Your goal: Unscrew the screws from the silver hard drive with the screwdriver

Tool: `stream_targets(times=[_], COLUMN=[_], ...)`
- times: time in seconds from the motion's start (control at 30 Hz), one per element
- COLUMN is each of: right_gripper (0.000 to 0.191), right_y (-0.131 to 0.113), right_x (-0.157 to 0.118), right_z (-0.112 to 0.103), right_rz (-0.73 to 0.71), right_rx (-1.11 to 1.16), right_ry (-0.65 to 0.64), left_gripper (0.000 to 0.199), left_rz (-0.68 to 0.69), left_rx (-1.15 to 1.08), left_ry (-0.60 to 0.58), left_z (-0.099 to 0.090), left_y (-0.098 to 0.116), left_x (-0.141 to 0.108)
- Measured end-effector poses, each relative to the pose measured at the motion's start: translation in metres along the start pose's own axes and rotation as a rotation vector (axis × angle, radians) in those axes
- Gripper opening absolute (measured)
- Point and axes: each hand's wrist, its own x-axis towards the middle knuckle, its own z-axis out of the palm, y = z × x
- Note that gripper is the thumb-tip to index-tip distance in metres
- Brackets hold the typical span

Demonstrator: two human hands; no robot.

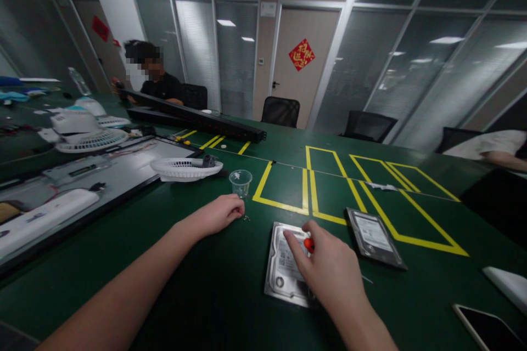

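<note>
A silver hard drive (pixel 284 263) lies label side up on the green table, partly covered by my right hand (pixel 329 260). The orange handle end of a screwdriver (pixel 308 245) shows under that hand, and a thin metal shaft comes out on its far side; thumb and index finger are apart above the drive. My left hand (pixel 228 211) rests on the table with its fingers curled in, and what they hold, if anything, is hidden. Beside its fingertips lie several tiny screws (pixel 246 218). Just behind it stands a clear plastic cup (pixel 241 182).
A second hard drive (pixel 374 237) lies to the right, near yellow tape outlines (pixel 286 208). A phone (pixel 489 329) is at the lower right. White fan parts (pixel 187 169) and a large flat panel (pixel 135 162) occupy the left. Two other people sit at the table.
</note>
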Motion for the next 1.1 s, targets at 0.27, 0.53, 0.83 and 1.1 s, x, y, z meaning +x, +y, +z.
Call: stream_targets(times=[0.27, 0.53, 0.83, 1.1], right_gripper=[0.042, 0.041, 0.041, 0.042], right_y=[0.0, -0.001, -0.001, -0.003], right_x=[-0.001, -0.001, -0.002, -0.001], right_z=[-0.001, -0.003, -0.004, -0.009], right_rz=[0.008, 0.011, 0.01, 0.019], right_rx=[-0.008, -0.001, -0.014, -0.013], right_ry=[-0.005, -0.009, -0.008, -0.027], left_gripper=[0.012, 0.014, 0.016, 0.017], left_rz=[-0.131, -0.117, -0.095, -0.02], left_rx=[0.007, 0.115, 0.091, 0.09], left_ry=[-0.021, -0.023, -0.022, 0.217], left_z=[-0.003, -0.001, -0.006, -0.053], left_y=[0.007, 0.005, 0.005, 0.017], left_x=[0.001, 0.0, -0.005, 0.011])
